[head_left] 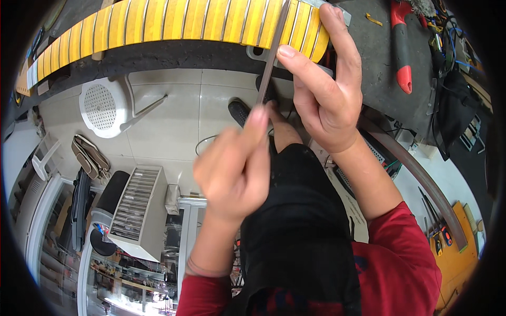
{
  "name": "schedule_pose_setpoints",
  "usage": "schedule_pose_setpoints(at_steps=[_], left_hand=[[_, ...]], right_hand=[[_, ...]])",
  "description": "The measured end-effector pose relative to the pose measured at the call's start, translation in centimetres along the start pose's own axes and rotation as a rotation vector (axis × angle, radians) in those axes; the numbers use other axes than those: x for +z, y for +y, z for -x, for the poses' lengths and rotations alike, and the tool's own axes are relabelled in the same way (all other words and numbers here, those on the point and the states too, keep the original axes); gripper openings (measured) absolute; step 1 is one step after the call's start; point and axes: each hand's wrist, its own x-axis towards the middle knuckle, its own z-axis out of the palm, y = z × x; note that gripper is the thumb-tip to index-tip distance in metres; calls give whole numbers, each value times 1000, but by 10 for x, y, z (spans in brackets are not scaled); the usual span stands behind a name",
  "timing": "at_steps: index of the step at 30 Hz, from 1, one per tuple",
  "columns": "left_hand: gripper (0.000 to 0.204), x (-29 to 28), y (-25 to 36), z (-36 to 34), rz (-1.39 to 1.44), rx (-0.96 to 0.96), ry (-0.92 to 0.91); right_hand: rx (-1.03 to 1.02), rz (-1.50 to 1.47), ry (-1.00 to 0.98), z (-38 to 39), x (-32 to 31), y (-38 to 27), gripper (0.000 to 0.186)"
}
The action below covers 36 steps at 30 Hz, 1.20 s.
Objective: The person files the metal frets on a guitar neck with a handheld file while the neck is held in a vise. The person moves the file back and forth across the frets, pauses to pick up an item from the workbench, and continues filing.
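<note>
A fretted guitar neck [158, 22], its fingerboard masked with yellow tape between the metal frets, runs along the bench at the top. A slim dark metal file [273, 57] lies across its wider end, in line with the frets. My left hand [232, 166], slightly blurred, is closed around the file's near end. At the neck's right end is my right hand [332, 92]. Its thumb tip touches down right beside the file, and the index finger reaches along the end of the neck. The other fingers curl underneath, partly hidden.
On the dark bench [363, 66] lies a tool with a red and black handle [402, 50], beside a scrap of yellow tape [374, 19]. A white stool [100, 108] stands on the tiled floor. Screwdrivers [445, 236] rest at the lower right.
</note>
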Motion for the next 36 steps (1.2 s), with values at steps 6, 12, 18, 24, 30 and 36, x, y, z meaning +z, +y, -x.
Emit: schedule_pose_setpoints(at_steps=[6,12,18,24,30,36], left_hand=[[45,1,-5,7,27,58,36],[46,-1,-4,4,9,1,-3],[47,-3,-7,13,-107,44,-39],[47,-28,-5,59,-135,121,-89],[49,-28,-5,53,-187,111,-113],[40,8,2,-11,-195,91,-33]], right_hand=[[4,-29,60,3,5,3,51],[-127,-10,79,8,14,21,53],[30,-70,38,6,3,6,52],[46,-25,10,1,0,-1,53],[41,-64,121,-2,10,-5,54],[52,-46,90,-2,6,-7,52]])
